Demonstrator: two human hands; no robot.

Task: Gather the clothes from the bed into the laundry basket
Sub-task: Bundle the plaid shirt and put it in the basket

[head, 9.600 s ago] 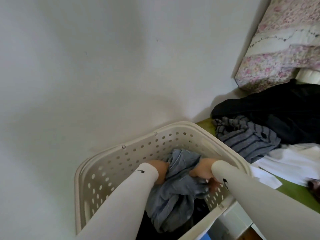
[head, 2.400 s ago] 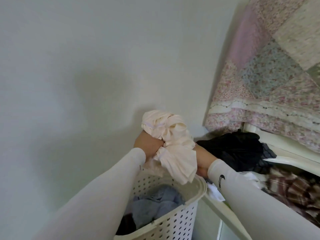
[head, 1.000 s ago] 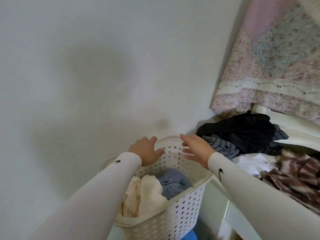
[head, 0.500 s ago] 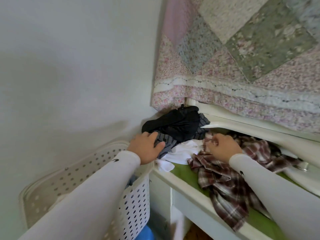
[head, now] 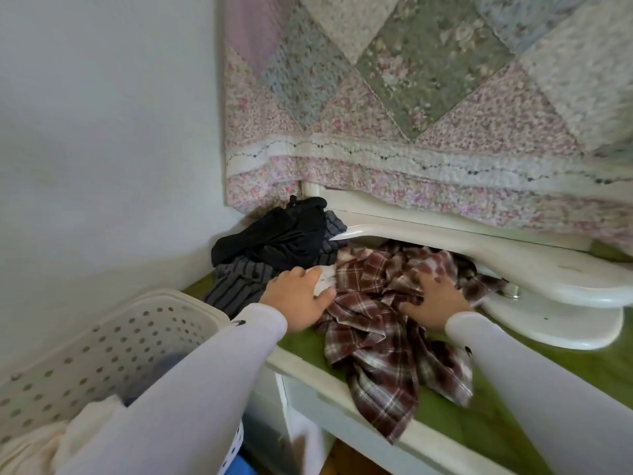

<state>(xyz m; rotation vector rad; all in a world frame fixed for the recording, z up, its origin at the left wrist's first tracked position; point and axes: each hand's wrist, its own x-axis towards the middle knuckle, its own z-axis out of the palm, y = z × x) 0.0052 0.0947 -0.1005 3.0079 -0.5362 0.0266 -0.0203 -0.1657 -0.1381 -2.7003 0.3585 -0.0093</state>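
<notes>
A maroon plaid shirt [head: 376,341] lies crumpled on the green bed surface [head: 486,416], one tail hanging over the front edge. My right hand [head: 433,305] presses into it with fingers curled in the fabric. My left hand [head: 301,299] rests at the shirt's left edge, over a scrap of white cloth [head: 323,281]. Behind lie a grey striped garment [head: 236,286] and a black one [head: 284,234]. The white perforated laundry basket [head: 113,341] stands at lower left, holding cream and blue clothes.
A floral patchwork quilt [head: 411,97] hangs over the white bed rail [head: 479,248] behind the pile. A plain white wall runs along the left. The white bed frame edge [head: 342,426] drops off in front.
My view has swung right from the basket to the bed. My left hand moved off the striped garment onto the plaid shirt's edge. My right hand has sunk further into the plaid shirt.
</notes>
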